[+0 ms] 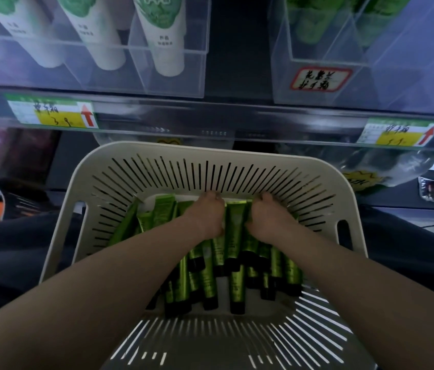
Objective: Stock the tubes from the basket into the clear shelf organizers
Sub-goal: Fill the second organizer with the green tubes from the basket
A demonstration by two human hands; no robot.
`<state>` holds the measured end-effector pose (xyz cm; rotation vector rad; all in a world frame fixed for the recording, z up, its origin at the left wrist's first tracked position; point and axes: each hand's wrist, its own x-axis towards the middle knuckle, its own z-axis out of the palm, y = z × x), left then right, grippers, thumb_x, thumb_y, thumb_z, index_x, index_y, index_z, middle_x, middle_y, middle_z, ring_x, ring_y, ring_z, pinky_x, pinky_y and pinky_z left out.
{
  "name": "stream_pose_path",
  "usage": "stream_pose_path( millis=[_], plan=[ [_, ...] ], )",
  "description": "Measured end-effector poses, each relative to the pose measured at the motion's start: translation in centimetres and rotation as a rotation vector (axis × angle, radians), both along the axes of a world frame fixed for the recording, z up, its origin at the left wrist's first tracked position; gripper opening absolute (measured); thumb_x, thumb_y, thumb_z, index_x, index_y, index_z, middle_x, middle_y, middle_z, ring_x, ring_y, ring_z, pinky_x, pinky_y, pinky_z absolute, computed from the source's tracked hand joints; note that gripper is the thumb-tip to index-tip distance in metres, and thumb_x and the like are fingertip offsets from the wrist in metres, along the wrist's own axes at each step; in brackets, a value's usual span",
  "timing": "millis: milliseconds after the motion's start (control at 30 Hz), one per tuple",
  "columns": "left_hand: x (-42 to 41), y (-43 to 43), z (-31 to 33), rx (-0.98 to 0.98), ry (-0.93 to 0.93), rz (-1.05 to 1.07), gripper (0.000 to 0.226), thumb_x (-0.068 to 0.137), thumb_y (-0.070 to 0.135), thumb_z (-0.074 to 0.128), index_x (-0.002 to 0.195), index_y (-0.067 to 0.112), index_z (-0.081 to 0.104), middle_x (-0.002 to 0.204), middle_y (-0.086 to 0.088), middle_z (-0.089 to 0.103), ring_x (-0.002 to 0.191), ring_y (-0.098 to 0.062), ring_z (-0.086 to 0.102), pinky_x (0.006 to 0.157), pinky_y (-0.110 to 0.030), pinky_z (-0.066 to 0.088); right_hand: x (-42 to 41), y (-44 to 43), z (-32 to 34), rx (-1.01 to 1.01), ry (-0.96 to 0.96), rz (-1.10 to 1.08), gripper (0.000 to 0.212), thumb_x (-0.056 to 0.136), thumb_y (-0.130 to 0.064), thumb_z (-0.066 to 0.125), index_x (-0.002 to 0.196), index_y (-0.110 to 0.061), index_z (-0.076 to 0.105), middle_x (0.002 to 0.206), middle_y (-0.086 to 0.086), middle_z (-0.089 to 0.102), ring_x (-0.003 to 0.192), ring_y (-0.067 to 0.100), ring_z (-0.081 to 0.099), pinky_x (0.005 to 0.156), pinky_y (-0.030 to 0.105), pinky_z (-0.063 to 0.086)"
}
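While the white basket (82,182) is sitting below the shelf (210,113), the left hand (206,216) and right hand (268,218) are both gripping green tubes (234,231) inside it.

This is looking like a shop: price tags (50,114) with red arrows are lining the front edge of the shelf (224,110), while clear organizers (173,84) on it are holding white tubes (164,36), one bearing a handwritten label (320,79).

Left hand (206,214), right hand (267,217) grip tubes (234,228) in basket (210,156).
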<state>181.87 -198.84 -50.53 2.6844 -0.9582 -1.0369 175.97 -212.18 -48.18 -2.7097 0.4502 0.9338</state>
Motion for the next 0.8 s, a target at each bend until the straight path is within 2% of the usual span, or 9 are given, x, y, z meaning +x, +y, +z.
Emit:
stream_pose_path(
  millis=[267,367,500,600,667,733,800],
  plan=[
    [0.1,0.0,0.2,0.014,0.020,0.016,0.066,0.081,0.028,0.071,0.134,0.002,0.042,0.152,-0.019,0.018,0.141,-0.032,0.016,0.114,-0.034,0.024,0.0,0.0,-0.8,0.107,-0.060,-0.113,0.058,0.079,-0.020,0.068,0.132,-0.010,0.047,0.136,0.012,0.038,0.118,0.026,0.043,0.096,0.030,0.045],
    [0.2,0.0,0.3,0.006,0.043,0.033,0.064,0.081,0.026,0.071,0.133,0.001,0.043,0.150,-0.019,0.023,0.139,-0.028,0.022,0.111,-0.031,0.029,-0.2,0.0,-0.7,0.117,-0.093,-0.170,0.064,0.075,-0.017,0.072,0.133,-0.010,0.045,0.135,0.012,0.034,0.120,0.026,0.042,0.100,0.030,0.042],
    [0.4,-0.1,0.7,0.000,0.084,0.093,0.060,0.079,0.024,0.073,0.128,0.002,0.046,0.139,-0.016,0.040,0.128,-0.025,0.038,0.101,-0.030,0.042,-0.8,0.6,-0.9,0.120,-0.127,-0.249,0.068,0.075,-0.011,0.072,0.135,-0.012,0.040,0.137,0.011,0.024,0.122,0.031,0.041,0.106,0.034,0.039],
    [0.6,0.2,0.9,0.016,0.124,0.142,0.047,0.078,0.020,0.075,0.117,0.006,0.053,0.123,-0.012,0.053,0.112,-0.022,0.050,0.084,-0.026,0.045,-1.1,0.9,-1.1,0.141,-0.144,-0.300,0.068,0.074,-0.009,0.072,0.134,-0.014,0.040,0.138,0.013,0.022,0.126,0.035,0.036,0.109,0.038,0.036],
    [0.8,0.4,1.2,0.019,0.141,0.159,0.045,0.079,0.018,0.074,0.117,0.006,0.054,0.118,-0.010,0.056,0.106,-0.022,0.054,0.078,-0.025,0.044,-1.1,1.0,-1.2,0.162,-0.136,-0.311,0.065,0.074,-0.009,0.073,0.132,-0.014,0.043,0.137,0.015,0.033,0.125,0.033,0.039,0.106,0.040,0.039],
    [0.9,0.6,1.5,0.025,0.154,0.165,0.045,0.081,0.018,0.072,0.120,0.005,0.054,0.118,-0.011,0.057,0.106,-0.022,0.056,0.081,-0.027,0.047,-1.1,1.0,-1.0,0.181,-0.130,-0.288,0.060,0.074,-0.008,0.072,0.129,-0.012,0.047,0.128,0.014,0.050,0.117,0.029,0.049,0.097,0.040,0.046],
    [1.0,0.8,1.8,0.037,0.163,0.172,0.042,0.082,0.019,0.071,0.119,0.005,0.057,0.117,-0.011,0.059,0.105,-0.022,0.058,0.084,-0.029,0.050,-1.2,1.1,-0.7,0.194,-0.136,-0.293,0.058,0.076,-0.004,0.069,0.129,-0.012,0.048,0.122,0.013,0.056,0.112,0.027,0.053,0.093,0.038,0.049]
  ],
)
